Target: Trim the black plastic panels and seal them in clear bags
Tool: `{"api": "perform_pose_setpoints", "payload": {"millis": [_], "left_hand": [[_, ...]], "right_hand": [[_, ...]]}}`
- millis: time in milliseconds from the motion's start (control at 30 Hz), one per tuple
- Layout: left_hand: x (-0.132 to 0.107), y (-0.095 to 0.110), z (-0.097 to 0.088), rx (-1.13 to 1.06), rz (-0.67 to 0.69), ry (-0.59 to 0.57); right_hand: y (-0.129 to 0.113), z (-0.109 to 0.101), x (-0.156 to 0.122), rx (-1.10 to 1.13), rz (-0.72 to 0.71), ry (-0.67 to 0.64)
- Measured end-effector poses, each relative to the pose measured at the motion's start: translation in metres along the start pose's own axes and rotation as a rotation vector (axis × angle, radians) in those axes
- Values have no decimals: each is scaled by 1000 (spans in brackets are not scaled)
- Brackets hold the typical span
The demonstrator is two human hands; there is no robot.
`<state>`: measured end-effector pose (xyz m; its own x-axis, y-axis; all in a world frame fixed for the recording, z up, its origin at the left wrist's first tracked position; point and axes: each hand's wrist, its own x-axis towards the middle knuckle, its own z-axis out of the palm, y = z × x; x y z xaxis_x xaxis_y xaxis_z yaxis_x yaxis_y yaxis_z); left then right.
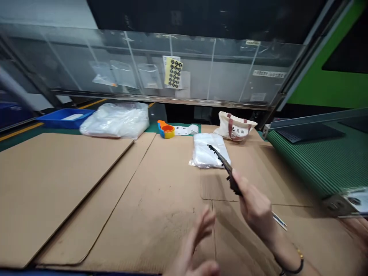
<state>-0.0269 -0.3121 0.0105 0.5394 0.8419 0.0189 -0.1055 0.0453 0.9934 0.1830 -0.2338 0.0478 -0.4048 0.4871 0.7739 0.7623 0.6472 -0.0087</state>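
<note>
My right hand (255, 209) grips a thin black plastic part (225, 165) by its near end. Small tabs stick out along the part's edge, and it is tilted up above the cardboard, seen almost edge-on. To the left, my left hand (195, 249) is held over the cardboard (161, 199) with its fingers apart and nothing in it; it is blurred. Behind the black part lies a stack of clear plastic bags (201, 151). A thin pen-like stick (279, 221) shows beside my right wrist.
A green conveyor belt (313, 157) runs along the right, with a dark flat panel (313, 132) on it. Towards the back are a tape dispenser (168, 132), a cloth bag (235, 128), a plastic-wrapped bundle (115, 120) and a blue tray (54, 122). A large cardboard sheet (57, 184) lies left.
</note>
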Motion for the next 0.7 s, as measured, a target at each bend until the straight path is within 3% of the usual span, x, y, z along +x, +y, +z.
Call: {"api": "perform_pose_setpoints", "payload": {"millis": [67,167,267,333,400,467,533,600,700], "left_hand": [[37,4,-2,-70,65,111],[87,4,-16,-473,111,318],[113,-3,-50,-698,-33,297],[117,-9,-75,-737,-86,261],[116,-15,-94,-730,-119,233],[113,-22,-104,-718,-147,203],[110,-27,-105,-711,-168,165],[109,-32,-103,-712,-171,125],[109,-35,-102,-744,-130,117]], "right_hand": [[-15,22,-1,95,-41,0],[-22,40,2,313,-53,-113],[5,43,4,534,54,-241],[36,44,0,537,285,-127],[66,48,-10,510,609,54],[85,56,-21,718,929,95],[89,65,-33,1100,1180,11],[83,72,-41,1418,1339,-71],[70,76,-46,1601,1451,-63]]}}
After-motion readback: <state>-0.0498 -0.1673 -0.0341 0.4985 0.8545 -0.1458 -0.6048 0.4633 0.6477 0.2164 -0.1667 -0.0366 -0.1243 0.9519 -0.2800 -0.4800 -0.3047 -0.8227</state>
